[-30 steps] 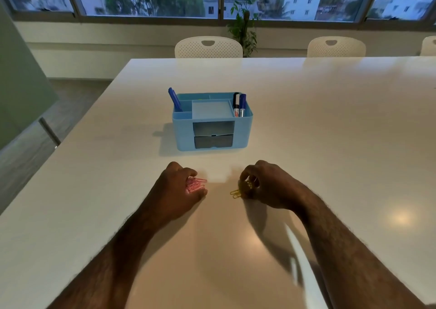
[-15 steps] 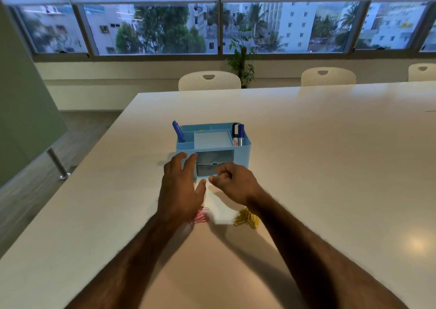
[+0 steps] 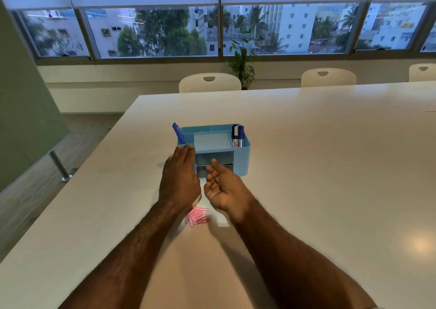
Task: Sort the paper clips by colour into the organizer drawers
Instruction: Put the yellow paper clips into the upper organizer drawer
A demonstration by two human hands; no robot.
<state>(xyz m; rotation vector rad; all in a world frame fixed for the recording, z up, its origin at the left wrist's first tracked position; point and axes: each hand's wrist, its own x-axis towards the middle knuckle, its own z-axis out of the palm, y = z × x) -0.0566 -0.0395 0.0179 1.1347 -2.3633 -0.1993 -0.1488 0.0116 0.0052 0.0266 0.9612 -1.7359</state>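
Observation:
A light-blue organizer [image 3: 243,159] stands mid-table with two small drawers in its front, the upper drawer [image 3: 217,159] over the darker lower drawer [image 3: 201,171]. My left hand [image 3: 180,179] is flat with fingers straight, its tips at the organizer's front left corner. My right hand [image 3: 224,187] hovers just before the lower drawer, palm turned inward, fingers loosely apart, holding nothing. A small pile of pink paper clips [image 3: 197,216] lies on the table between my wrists. No yellow clips show; my right forearm covers that patch of table.
A blue marker [image 3: 178,133] stands in the organizer's left slot, and black and blue markers [image 3: 237,136] in the right one. The white table [image 3: 330,167] stretches far right. White chairs [image 3: 210,83] line its far edge below the windows.
Both hands let go of the clip piles and moved forward to the organizer's drawers. The view tilted up. The yellow pile is now out of sight behind my right forearm.

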